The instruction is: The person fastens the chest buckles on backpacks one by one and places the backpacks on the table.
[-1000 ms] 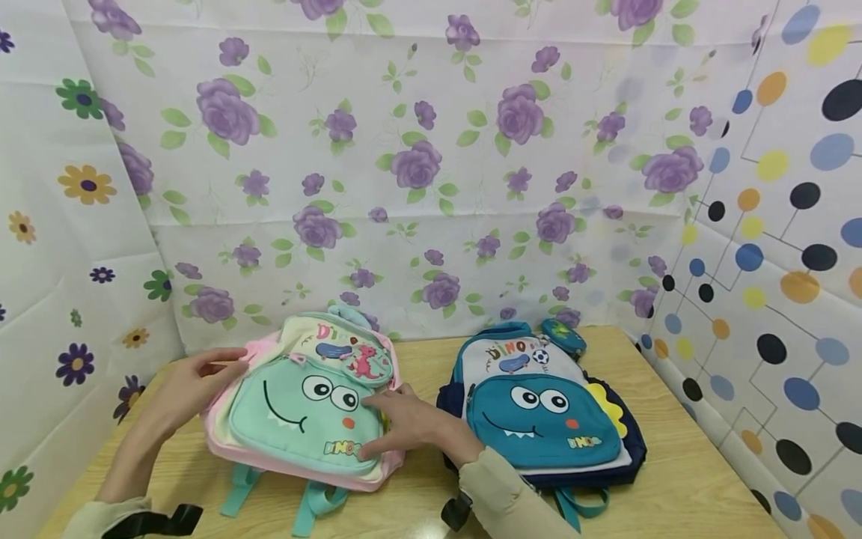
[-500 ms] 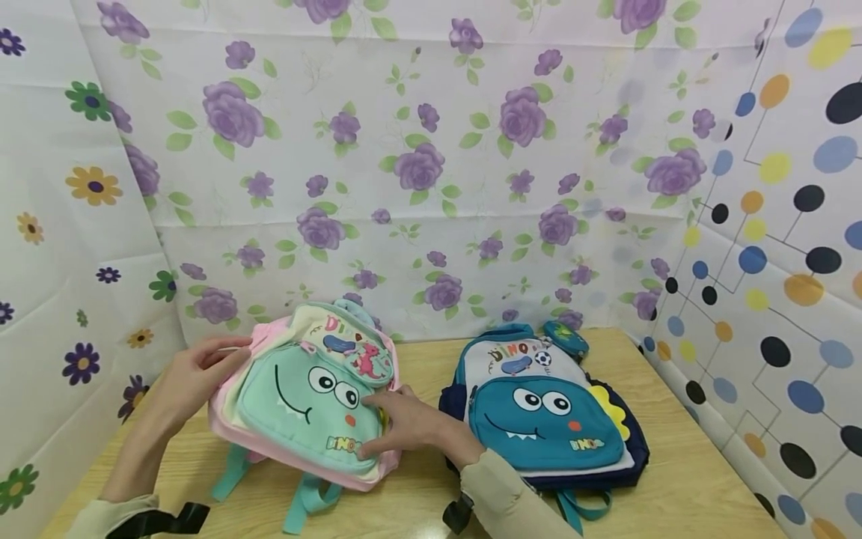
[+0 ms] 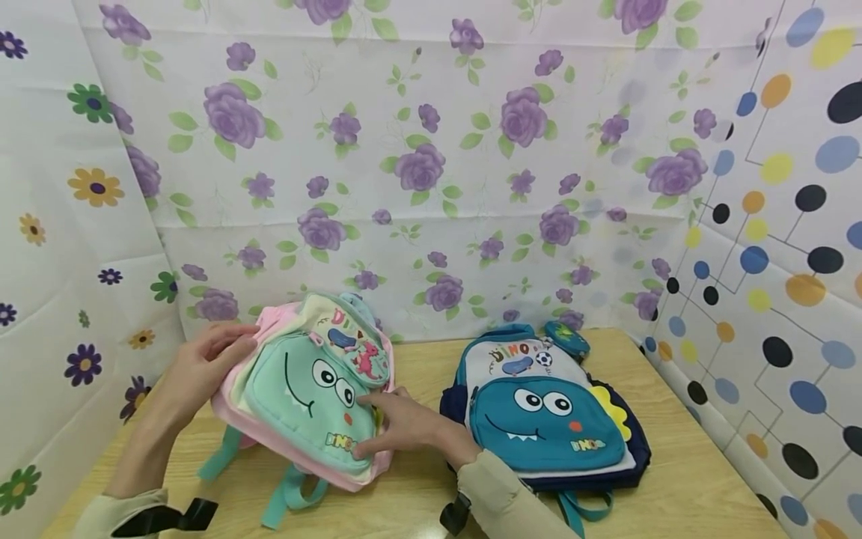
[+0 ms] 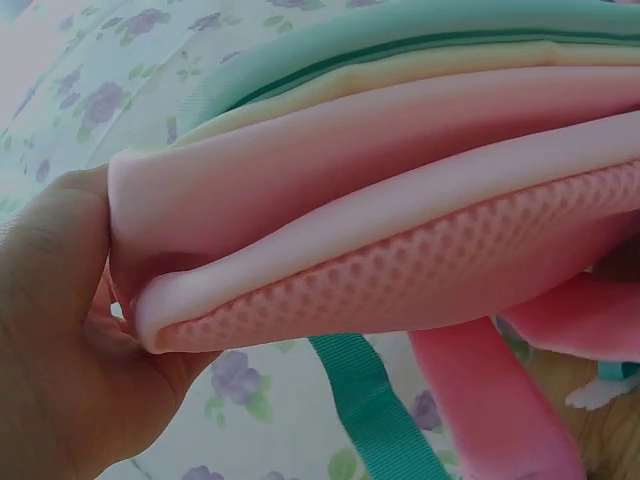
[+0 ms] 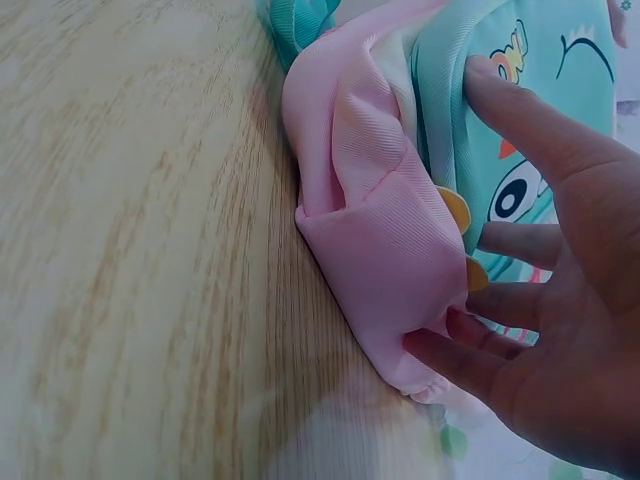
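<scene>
A pink and mint-green dinosaur backpack point(image 3: 289, 382) leans at a tilt on the left of the table. My left hand point(image 3: 191, 378) grips its left side; in the left wrist view the pink fabric edge point(image 4: 240, 200) lies between thumb and fingers, and the fingertips are hidden behind it. On the opposite side is my right hand point(image 3: 414, 430), its fingers spread. The right wrist view has the right thumb point(image 5: 510, 105) against the mint front pocket point(image 5: 450, 110), with fingertips at the pink side pocket point(image 5: 380, 260). Teal straps point(image 3: 289, 498) hang out below the pack.
A dark-blue and teal dinosaur backpack point(image 3: 545, 419) lies to the right, close to my right forearm. A small teal pouch point(image 3: 567, 338) sits at its top corner. The wooden table point(image 3: 700, 464) is bounded by a flowered cloth point(image 3: 431, 247) behind and a dotted cloth on the right.
The left side of the pink backpack has risen with my left hand, tipping the pack clockwise toward the right. Its straps have shifted left. My right hand has stayed nearly in place.
</scene>
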{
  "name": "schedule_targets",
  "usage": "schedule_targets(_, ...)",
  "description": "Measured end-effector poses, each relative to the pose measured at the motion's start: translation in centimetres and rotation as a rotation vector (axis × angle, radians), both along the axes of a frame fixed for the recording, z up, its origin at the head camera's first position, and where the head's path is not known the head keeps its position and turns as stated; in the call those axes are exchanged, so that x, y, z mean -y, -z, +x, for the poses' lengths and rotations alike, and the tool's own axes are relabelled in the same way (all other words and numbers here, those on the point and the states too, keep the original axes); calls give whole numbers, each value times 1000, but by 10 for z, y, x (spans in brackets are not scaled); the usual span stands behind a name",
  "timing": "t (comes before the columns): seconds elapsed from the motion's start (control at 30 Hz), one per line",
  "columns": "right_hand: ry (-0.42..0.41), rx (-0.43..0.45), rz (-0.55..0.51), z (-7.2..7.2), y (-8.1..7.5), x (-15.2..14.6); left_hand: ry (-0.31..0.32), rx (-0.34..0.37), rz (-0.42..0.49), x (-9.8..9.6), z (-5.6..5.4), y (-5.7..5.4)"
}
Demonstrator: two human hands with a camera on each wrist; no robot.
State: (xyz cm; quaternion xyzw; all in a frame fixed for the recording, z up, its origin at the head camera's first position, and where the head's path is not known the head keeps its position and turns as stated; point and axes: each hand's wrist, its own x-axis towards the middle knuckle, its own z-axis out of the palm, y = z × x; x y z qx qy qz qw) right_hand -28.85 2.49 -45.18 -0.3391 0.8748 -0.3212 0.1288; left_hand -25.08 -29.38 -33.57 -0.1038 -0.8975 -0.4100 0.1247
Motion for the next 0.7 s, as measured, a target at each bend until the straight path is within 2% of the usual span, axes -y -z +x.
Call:
schedule_targets(0.17, 16, 28, -5, -1, 0, 1, 6, -36, 59, -9, -1, -2)
schedule_targets(0.3, 17, 40, -17, 0, 2, 3, 36, -69, 84, -17, 0, -6)
schedule_targets(0.47, -1, 65, -49, -1, 3, 5, 73, -153, 106, -29, 0, -12)
schedule_targets(0.6, -16, 82, -64, -1, 4, 7, 91, -211, 97, -38, -1, -15)
schedule_targets(0.7, -24, 80, -65, -2, 4, 9, 91, -215, 83, -43, -1, -18)
